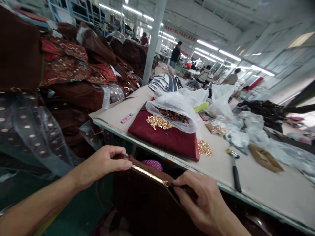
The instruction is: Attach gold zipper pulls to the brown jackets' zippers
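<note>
A brown leather bag [142, 203] hangs in front of me below the table edge, with a gold metal zipper [147, 173] along its top. My left hand [108, 160] pinches the bag's top edge at the zipper's left end, thumb on top. At the other end, my right hand [199, 193] is closed at the gold zipper slider [165, 183], thumb and forefinger together on what looks like its brown pull tab. The zipper teeth between the hands look closed. Much of the bag's body is dark and partly out of view.
On the table [265, 186] lie a maroon pad [157, 137], gold metal pieces [158, 122], a plastic bag [174, 108], pink thread snips [126, 118] and a hammer [235, 170]. Brown bags [71, 95] are piled at left beside a post [154, 42]. Several people are farther back.
</note>
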Available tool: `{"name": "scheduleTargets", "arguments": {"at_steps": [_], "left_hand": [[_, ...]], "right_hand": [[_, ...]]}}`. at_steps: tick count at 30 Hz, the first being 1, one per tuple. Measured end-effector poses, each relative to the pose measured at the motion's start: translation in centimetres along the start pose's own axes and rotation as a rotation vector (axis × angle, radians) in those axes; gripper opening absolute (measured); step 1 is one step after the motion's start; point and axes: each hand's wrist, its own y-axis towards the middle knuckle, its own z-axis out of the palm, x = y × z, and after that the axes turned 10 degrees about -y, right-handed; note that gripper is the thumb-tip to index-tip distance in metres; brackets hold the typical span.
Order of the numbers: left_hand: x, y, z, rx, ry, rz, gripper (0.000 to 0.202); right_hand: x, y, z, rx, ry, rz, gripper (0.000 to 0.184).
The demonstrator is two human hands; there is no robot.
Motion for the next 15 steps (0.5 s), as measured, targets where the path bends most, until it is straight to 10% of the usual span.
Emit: {"name": "scheduleTargets", "arguments": {"at_steps": [5,8,12,15], "left_hand": [[-0.7,1.9,0.0,0.035,0.164,0.02,0.049],[-1.5,2.8,1.0,-0.08,0.462,0.091,0.043],[-2.0,3.3,5.0,-0.42,0.908,0.755,0.031],[-1.8,4.4,9.2,-0.302,1.099,1.119,0.037]], "right_hand": [[-1.9,-1.3,1.3,0.133,-0.128,0.292,0.046],[-3.1,-1.5,2.2,0.179,-0.221,0.264,0.013],[-5.4,-0.6,2.2,0.053,-0.287,0.284,0.013],[-7.2,1.2,1.3,-0.017,-0.36,0.295,0.013]]}}
